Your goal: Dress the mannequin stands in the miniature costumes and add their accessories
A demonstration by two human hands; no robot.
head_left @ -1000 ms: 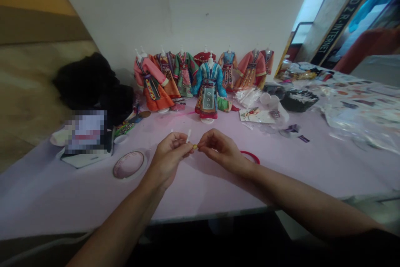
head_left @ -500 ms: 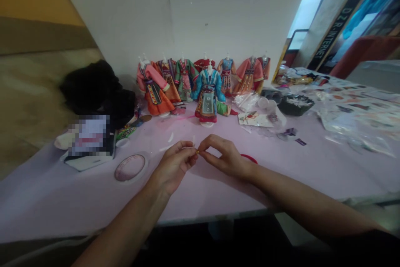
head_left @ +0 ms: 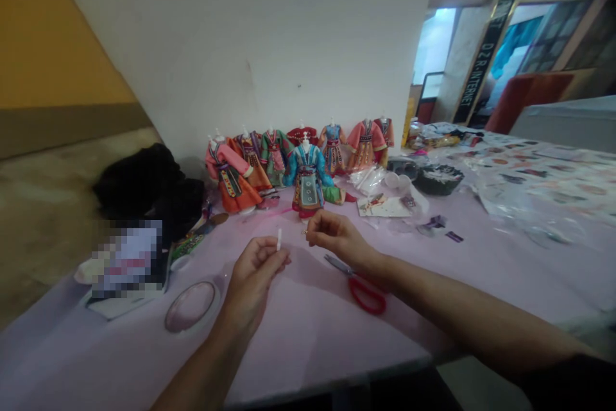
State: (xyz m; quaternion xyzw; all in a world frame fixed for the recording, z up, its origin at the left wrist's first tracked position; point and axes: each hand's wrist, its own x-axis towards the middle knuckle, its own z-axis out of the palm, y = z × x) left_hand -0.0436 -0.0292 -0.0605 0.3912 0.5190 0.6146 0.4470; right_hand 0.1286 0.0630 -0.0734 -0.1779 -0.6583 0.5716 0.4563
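Left hand (head_left: 251, 276) now apart from right hand (head_left: 337, 238), which perhaps pinches something tiny (head_left: 305, 232).

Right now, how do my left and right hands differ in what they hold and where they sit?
The left hand holds a small white strip upright, while the right hand pinches a tiny gold-coloured piece at its fingertips. The left hand sits lower in view and the right hand further forward, with red-handled scissors just below its wrist. Both hands are bare, with curled fingers.
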